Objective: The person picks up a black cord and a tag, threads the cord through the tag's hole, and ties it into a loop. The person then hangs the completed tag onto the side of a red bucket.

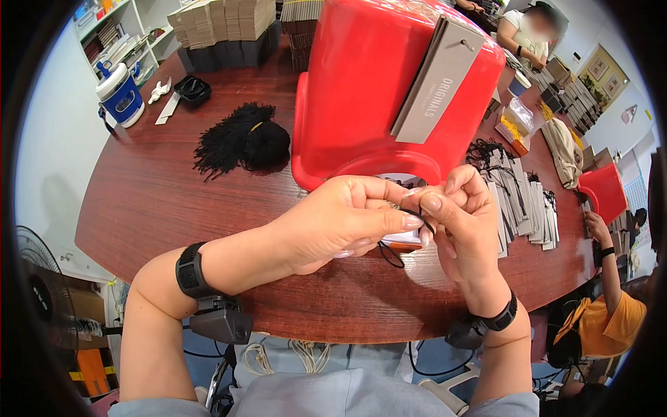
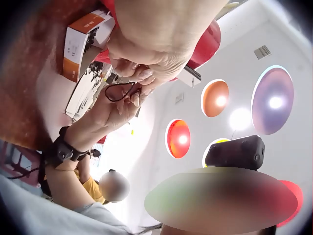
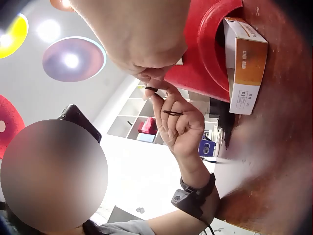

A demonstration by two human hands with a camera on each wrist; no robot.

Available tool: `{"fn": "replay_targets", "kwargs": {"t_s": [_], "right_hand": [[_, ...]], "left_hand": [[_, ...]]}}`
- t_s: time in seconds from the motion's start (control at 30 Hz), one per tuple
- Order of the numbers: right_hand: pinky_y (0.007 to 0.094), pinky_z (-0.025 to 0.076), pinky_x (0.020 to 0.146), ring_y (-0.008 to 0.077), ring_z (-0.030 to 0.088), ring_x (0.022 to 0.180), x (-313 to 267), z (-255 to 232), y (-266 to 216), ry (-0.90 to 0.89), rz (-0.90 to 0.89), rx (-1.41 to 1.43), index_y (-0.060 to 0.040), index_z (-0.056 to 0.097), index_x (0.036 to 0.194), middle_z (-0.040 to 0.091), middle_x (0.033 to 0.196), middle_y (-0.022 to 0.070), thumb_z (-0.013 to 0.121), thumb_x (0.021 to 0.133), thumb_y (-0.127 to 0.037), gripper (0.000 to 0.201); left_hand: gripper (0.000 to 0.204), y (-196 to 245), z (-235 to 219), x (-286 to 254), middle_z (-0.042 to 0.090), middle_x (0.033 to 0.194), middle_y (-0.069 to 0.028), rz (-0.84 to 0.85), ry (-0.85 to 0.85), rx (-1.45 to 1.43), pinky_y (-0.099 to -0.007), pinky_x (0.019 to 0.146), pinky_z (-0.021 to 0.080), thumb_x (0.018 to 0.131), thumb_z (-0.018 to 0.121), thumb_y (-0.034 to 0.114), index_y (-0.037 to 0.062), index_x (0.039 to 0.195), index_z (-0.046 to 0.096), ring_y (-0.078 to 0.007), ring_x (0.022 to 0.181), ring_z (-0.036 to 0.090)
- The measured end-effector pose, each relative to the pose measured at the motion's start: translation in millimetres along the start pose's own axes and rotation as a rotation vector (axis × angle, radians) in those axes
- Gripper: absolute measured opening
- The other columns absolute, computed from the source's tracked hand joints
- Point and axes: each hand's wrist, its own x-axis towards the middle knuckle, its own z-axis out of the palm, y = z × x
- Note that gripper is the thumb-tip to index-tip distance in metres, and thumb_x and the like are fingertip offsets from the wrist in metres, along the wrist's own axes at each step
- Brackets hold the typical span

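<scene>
Pinching a thin black cord (image 1: 401,236) between them, the left hand (image 1: 340,222) and the right hand (image 1: 462,219) meet just in front of the red plastic stool (image 1: 389,83), which lies on the dark wooden table (image 1: 153,194). The left hand's thumb and curled fingers close on the cord's upper part; the right hand's thumb and forefinger nip it from the other side, its remaining fingers bent loosely. From the head camera the cord shows only as a slim dark loop hanging below the fingertips over the table's near edge. The left wrist view, looking up from beneath, shows the cord (image 2: 120,91) as an open oval loop dangling between the two hands, which the head view partly hides behind the knuckles. The right wrist view shows a short stretch of cord (image 3: 172,113) lying across the left hand's (image 3: 178,122) fingers, and an orange and white box (image 3: 244,63) standing by the stool's rim. The cord is matt, black and very fine, bending limply. Behind the stool's left side lies a bundle of black cords (image 1: 240,142); against its upper face leans a grey tag (image 1: 438,83) printed ORIGINALS. To the stool's right, rows of grey tags (image 1: 517,201) with cords are spread out.
</scene>
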Motion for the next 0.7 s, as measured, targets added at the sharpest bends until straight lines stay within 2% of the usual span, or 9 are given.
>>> {"fn": "replay_targets", "kwargs": {"t_s": [0.17, 0.27, 0.33, 0.47, 0.53, 0.7], "right_hand": [[0.0213, 0.046, 0.040, 0.0137, 0.056, 0.053, -2, 7, 1, 0.014, -0.028, -0.003, -0.0045, 0.040, 0.079, 0.060, 0.078, 0.0204, 0.055, 0.074, 0.005, 0.018], [0.0201, 0.045, 0.040, 0.0125, 0.056, 0.053, -2, 5, -2, -0.004, -0.008, 0.009, -0.0049, 0.040, 0.079, 0.060, 0.079, 0.0203, 0.056, 0.074, 0.004, 0.018], [0.0190, 0.043, 0.039, 0.0117, 0.056, 0.053, -2, 4, -2, -0.015, -0.005, 0.011, -0.0053, 0.040, 0.079, 0.060, 0.079, 0.0203, 0.056, 0.074, 0.004, 0.019], [0.0151, 0.035, 0.035, 0.0093, 0.054, 0.052, -1, 2, 2, 0.003, -0.006, -0.009, -0.0066, 0.041, 0.078, 0.060, 0.079, 0.0191, 0.056, 0.074, 0.003, 0.019], [0.0141, 0.033, 0.034, 0.0086, 0.054, 0.051, -1, 2, 3, 0.003, -0.002, -0.017, -0.0069, 0.041, 0.078, 0.061, 0.079, 0.0188, 0.056, 0.074, 0.003, 0.019], [0.0139, 0.032, 0.034, 0.0091, 0.054, 0.051, -2, 4, 4, -0.021, 0.012, 0.004, -0.0078, 0.041, 0.079, 0.061, 0.078, 0.0182, 0.057, 0.074, 0.001, 0.020]], "left_hand": [[0.020, -1, -1, 0, 0.060, 0.076, -0.0031, 0.025, 0.040, 0.081, -0.0149, 0.036, 0.020, 0.079, 0.054, 0.007, 0.0002, 0.097, 0.051, 0.0023, 0.043, 0.033], [0.018, 1, -3, -1, 0.060, 0.076, -0.0030, 0.034, -0.059, 0.086, -0.0146, 0.040, 0.026, 0.078, 0.054, 0.005, 0.0001, 0.096, 0.053, 0.0020, 0.047, 0.038], [0.019, -2, -1, 0, 0.060, 0.078, -0.0041, 0.193, -0.075, 0.218, -0.0150, 0.047, 0.033, 0.078, 0.054, 0.003, -0.0005, 0.097, 0.053, 0.0015, 0.054, 0.042], [0.022, -7, 1, 3, 0.060, 0.080, -0.0060, 0.141, 0.007, 0.141, -0.0162, 0.056, 0.038, 0.078, 0.053, 0.002, -0.0013, 0.100, 0.051, 0.0002, 0.059, 0.046], [0.022, -13, -2, 6, 0.060, 0.074, -0.0029, 0.180, 0.021, 0.046, -0.0136, 0.036, 0.024, 0.078, 0.055, 0.008, -0.0026, 0.098, 0.053, 0.0026, 0.046, 0.039], [0.020, -7, -6, 3, 0.059, 0.071, -0.0024, 0.042, -0.033, -0.021, -0.0143, 0.036, 0.022, 0.078, 0.056, 0.012, -0.0001, 0.094, 0.054, 0.0013, 0.041, 0.033]]}}
